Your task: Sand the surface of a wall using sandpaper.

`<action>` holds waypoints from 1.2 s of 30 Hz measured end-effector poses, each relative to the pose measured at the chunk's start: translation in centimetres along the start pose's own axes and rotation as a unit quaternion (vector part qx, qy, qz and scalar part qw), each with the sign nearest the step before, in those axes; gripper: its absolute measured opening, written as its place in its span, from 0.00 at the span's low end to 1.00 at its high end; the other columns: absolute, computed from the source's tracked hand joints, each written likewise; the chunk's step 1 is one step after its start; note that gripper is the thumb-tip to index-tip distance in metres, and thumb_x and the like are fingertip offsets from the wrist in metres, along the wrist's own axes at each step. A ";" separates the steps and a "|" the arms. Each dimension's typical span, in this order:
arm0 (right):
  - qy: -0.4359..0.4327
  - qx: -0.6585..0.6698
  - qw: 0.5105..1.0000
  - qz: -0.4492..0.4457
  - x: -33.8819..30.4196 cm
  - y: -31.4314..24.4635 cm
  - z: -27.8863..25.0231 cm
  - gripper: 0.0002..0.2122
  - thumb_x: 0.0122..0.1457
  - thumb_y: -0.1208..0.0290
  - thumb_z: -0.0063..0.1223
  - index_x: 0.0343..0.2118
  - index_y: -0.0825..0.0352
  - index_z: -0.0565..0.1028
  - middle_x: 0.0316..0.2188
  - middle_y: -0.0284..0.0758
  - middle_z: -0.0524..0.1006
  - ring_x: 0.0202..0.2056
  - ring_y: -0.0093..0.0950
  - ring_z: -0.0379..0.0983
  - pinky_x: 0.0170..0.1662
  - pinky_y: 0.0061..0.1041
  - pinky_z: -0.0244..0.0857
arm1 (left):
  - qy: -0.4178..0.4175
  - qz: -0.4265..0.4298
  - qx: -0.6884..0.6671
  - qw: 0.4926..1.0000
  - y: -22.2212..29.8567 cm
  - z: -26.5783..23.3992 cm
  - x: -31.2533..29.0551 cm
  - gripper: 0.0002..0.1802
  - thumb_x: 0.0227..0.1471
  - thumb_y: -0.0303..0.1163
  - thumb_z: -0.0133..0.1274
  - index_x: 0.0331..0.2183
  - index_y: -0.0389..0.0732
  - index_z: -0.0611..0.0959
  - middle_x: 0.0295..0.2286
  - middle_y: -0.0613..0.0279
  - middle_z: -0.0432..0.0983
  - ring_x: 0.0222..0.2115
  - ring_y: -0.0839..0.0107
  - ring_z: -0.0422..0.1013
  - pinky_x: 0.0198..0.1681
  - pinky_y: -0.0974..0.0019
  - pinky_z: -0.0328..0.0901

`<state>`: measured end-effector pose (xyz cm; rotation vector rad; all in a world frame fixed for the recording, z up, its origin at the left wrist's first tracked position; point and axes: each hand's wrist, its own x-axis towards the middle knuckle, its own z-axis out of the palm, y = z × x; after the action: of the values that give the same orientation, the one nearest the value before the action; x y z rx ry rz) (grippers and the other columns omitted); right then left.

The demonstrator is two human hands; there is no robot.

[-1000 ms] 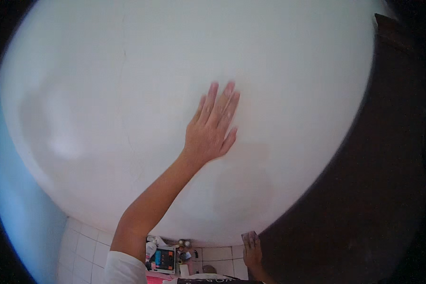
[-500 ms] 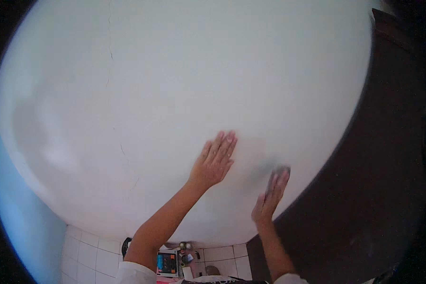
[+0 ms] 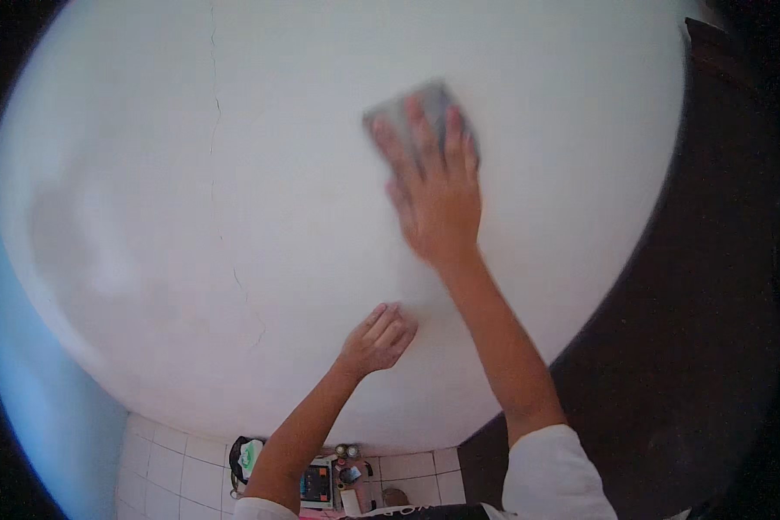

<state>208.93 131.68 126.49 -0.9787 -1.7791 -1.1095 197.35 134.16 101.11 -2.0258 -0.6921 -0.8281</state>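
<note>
A pale wall [image 3: 312, 191] fills most of the head view. High on it, my right hand [image 3: 442, 199] presses a grey sheet of sandpaper [image 3: 435, 94] flat against the surface, fingers spread over it and slightly blurred. The sheet's upper edge and corners show past my fingertips. Lower and to the left, my left hand [image 3: 378, 340] is closed, its fingers curled at the wall. I see nothing in it, though its palm is hidden. A thin crack [image 3: 216, 104] runs down the wall to the left of both hands.
Dark brown panelling [image 3: 667, 347] borders the wall on the right, and a blue wall [image 3: 39, 381] on the left. Below, on white floor tiles [image 3: 166, 464], stand an open tool case [image 3: 318, 485], a black-handled bag [image 3: 238, 459] and small cans [image 3: 347, 451].
My right hand has swept up and left with the sandpaper, from the lower right of the wall. My left hand has dropped lower, and its flat fingers have curled.
</note>
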 end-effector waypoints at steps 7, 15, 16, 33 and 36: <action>-0.140 0.065 0.987 0.048 -28.4 -6.5 5.8 0.27 0.56 0.64 0.53 0.61 0.44 0.64 0.63 0.32 0.58 0.60 0.47 0.55 0.60 0.53 0.51 | 0.340 -0.127 -0.292 0.885 -0.2 1.3 -6.2 0.26 0.41 0.33 0.62 0.44 0.37 0.75 0.40 0.53 0.65 0.46 0.52 0.67 0.53 0.46 0.62; -0.329 0.147 0.902 0.238 -55.7 -17.7 2.5 0.30 0.55 0.69 0.51 0.63 0.59 0.59 0.65 0.47 0.51 0.62 0.54 0.47 0.65 0.54 0.41 | 0.224 -0.171 -0.115 0.953 -1.8 -4.5 -1.9 0.39 0.51 0.37 0.52 0.60 0.32 0.59 0.61 0.45 0.51 0.63 0.42 0.45 0.62 0.40 0.45; -0.350 0.120 0.894 0.252 -58.8 -18.9 2.0 0.29 0.58 0.68 0.49 0.64 0.61 0.58 0.65 0.49 0.49 0.64 0.53 0.45 0.64 0.53 0.40 | 0.230 -0.168 -0.113 0.952 -0.8 -3.9 -1.8 0.39 0.51 0.37 0.52 0.60 0.32 0.59 0.61 0.45 0.51 0.63 0.42 0.45 0.62 0.40 0.45; 0.017 -0.002 0.959 0.282 -39.5 -17.5 8.5 0.31 0.66 0.46 0.18 0.65 0.62 0.54 0.68 0.46 0.44 0.67 0.52 0.36 0.64 0.56 0.29 | 0.007 -0.020 0.083 0.996 7.7 8.9 -22.7 0.33 0.61 0.48 0.39 0.60 0.35 0.64 0.62 0.50 0.54 0.63 0.55 0.51 0.63 0.51 0.47; -0.059 0.021 0.989 0.135 -35.4 -19.6 10.1 0.31 0.61 0.50 0.40 0.67 0.49 0.52 0.69 0.40 0.43 0.67 0.52 0.36 0.64 0.57 0.28 | -0.015 0.045 0.100 0.994 8.1 12.4 -29.1 0.34 0.62 0.50 0.36 0.61 0.39 0.62 0.63 0.55 0.53 0.64 0.58 0.48 0.65 0.53 0.41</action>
<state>202.34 128.07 85.41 -1.2400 -1.6934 -0.8575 188.44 135.45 69.68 -1.8774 -0.6690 -0.6499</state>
